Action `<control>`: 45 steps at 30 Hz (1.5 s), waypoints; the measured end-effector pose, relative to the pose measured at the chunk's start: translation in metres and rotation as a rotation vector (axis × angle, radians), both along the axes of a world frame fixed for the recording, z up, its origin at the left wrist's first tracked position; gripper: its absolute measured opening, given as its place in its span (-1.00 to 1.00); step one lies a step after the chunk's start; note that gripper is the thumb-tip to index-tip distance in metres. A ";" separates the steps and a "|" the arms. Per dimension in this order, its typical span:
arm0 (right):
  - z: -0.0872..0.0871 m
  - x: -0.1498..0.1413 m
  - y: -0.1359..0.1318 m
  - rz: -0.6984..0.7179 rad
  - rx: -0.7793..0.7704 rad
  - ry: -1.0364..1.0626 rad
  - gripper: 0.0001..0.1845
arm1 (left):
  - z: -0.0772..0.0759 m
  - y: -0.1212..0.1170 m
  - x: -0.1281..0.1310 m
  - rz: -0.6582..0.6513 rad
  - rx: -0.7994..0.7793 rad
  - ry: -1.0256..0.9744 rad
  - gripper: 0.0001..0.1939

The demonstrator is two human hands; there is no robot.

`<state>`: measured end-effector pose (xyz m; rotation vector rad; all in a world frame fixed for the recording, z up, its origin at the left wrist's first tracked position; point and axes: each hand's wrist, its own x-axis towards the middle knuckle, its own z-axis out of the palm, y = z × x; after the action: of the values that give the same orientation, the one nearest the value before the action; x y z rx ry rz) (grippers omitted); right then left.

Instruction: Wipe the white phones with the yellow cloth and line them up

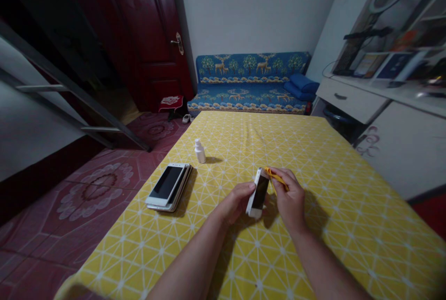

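Observation:
My left hand [239, 201] is closed around a white smartphone [260, 194], held upright and tilted above the table with its dark screen turned toward the right. Pinched in my right hand [289, 195] is a yellow cloth [278, 178], which meets the phone's upper right edge. Some of my left fingers are hidden behind the phone. To the left lies a stack of smartphones [169, 185], the top one white with a black screen. Just beyond the stack stands a small white bottle [200, 152].
A yellow patterned tablecloth [251, 137] covers the table. Behind it is a blue sofa [244, 88] with deer patterns. A white cabinet [393, 128] stands at the right, a metal ladder [69, 87] at the left. A red stool [171, 103] is near the dark red door [149, 26].

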<state>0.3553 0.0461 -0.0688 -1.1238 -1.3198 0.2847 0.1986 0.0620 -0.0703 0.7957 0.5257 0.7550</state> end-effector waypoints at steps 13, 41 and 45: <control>0.012 0.000 -0.006 0.074 0.110 -0.138 -0.67 | 0.006 0.001 -0.004 0.007 0.119 0.058 -0.53; 0.010 -0.024 -0.021 0.361 0.259 -0.610 -0.42 | -0.003 0.016 -0.004 0.532 -0.001 0.056 -0.55; 0.005 -0.016 -0.015 0.251 0.222 -0.573 -0.43 | -0.003 0.013 -0.001 0.433 0.048 0.049 -0.48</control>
<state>0.3396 0.0311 -0.0639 -0.8774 -1.9538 -0.0117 0.1978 0.0745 -0.0735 0.7540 0.7386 1.1518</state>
